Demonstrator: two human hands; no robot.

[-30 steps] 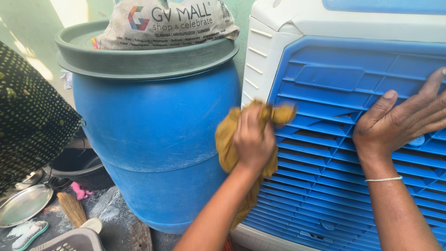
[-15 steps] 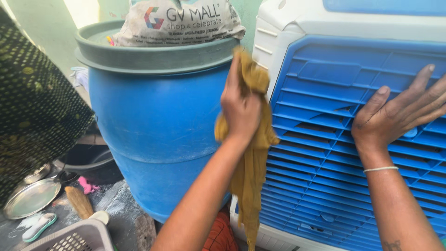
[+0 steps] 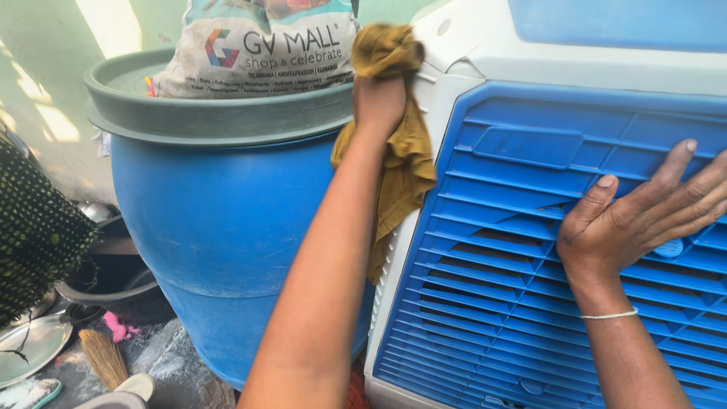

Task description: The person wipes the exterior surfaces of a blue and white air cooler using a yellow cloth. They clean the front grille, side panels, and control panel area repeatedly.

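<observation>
The left hand (image 3: 379, 102) is closed around a bunched mustard-yellow cloth (image 3: 397, 159), pressing the wad against the white plastic corner of an air cooler (image 3: 469, 68); the rest of the soft, creased fabric hangs loosely down along the cooler's left edge, past the wrist. The right hand (image 3: 640, 216) lies flat and open, fingers spread, on the cooler's blue louvred grille (image 3: 500, 280), a moulded plastic panel of many narrow horizontal slats. A thin pale thread band (image 3: 609, 315) circles the right wrist. The two hands are well apart, one at the upper left corner of the cooler, the other on its grille further right. Just left of the cooler stands a large round blue plastic drum (image 3: 204, 235) with smooth, slightly glossy walls, capped by a wide grey-green lid (image 3: 189, 121) with a raised rim. A printed, crinkled sack (image 3: 257, 49) rests on that lid. On the gritty ground at lower left are a shiny round metal plate (image 3: 30, 348), a small straw broom (image 3: 102, 356) and a bit of pink scrap (image 3: 117, 327). A dark fabric with fine green dots (image 3: 38, 227) fills the left edge.
</observation>
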